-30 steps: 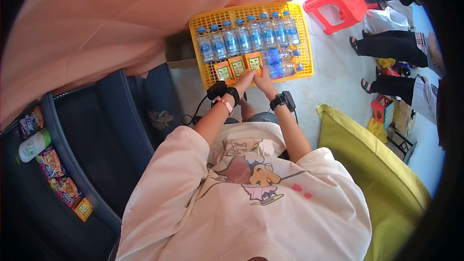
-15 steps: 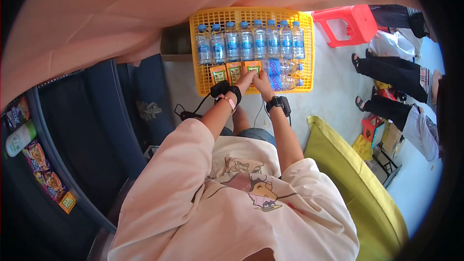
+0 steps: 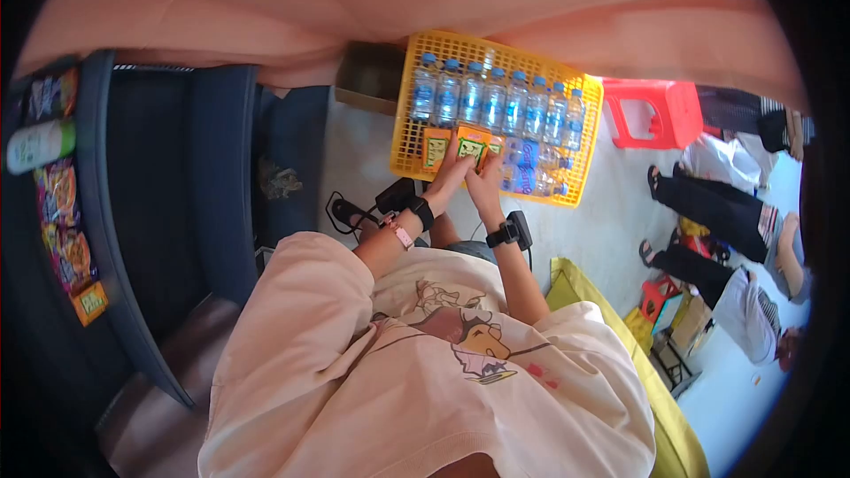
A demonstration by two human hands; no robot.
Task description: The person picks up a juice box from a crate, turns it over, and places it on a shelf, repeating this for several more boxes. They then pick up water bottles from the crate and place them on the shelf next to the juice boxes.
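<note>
My left hand and my right hand are closed on the lower edges of an orange packet with a green-framed label. They hold it over a yellow plastic basket. A second orange packet lies in the basket left of my hands, and a third shows partly behind the held one. Clear water bottles with blue caps lie in a row along the far side. Nearer my right hand are a purple packet and a few sideways bottles.
Left stands a dark shelf with snack packs, a white bottle and an orange packet. A cardboard box sits beside the basket. Right are a red stool, other people's legs and a yellow-green cushion.
The view has shifted, so the basket appears tilted and farther right. My hands have raised one orange packet off the row in the basket.
</note>
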